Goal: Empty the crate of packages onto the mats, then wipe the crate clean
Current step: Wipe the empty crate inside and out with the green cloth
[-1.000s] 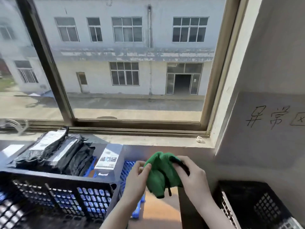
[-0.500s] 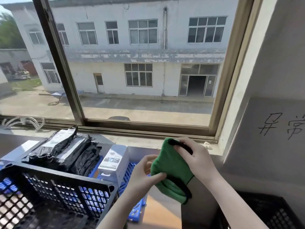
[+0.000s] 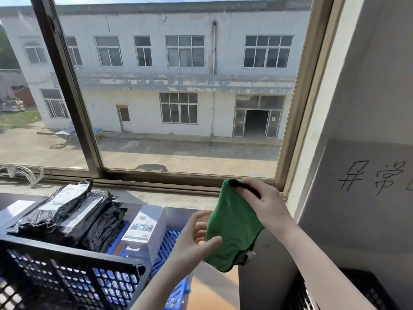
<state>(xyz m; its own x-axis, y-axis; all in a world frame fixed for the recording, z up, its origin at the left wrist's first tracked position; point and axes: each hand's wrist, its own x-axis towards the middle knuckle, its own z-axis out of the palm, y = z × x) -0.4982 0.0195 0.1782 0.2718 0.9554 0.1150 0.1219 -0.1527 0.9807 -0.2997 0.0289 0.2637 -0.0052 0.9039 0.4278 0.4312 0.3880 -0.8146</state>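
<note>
The right hand [image 3: 264, 203] is raised in front of the window sill [image 3: 156, 196], its forearm coming up from the lower right. Its fingers are curled and pinch the top, black-trimmed edge of the green cloth [image 3: 232, 224]. The left hand [image 3: 192, 239] reaches up from below, released, with its fingers straight and spread. Its thumb lies on the cloth's front face near the lower left, and the other fingers pass behind the left edge.

The cloth hangs in the air between the two hands. Its long axis is close to vertical, with the held end uppermost and the free end pointing down. A small tag shows at its lower right corner.

The black crate [image 3: 67, 271] sits low on the left, just beside the left forearm. Beyond it, black packages [image 3: 67, 217] are stacked on blue mats [image 3: 171, 241], with a white box [image 3: 145, 229] just to their right. A strip of wooden tabletop [image 3: 212, 289] shows below the cloth.
</note>
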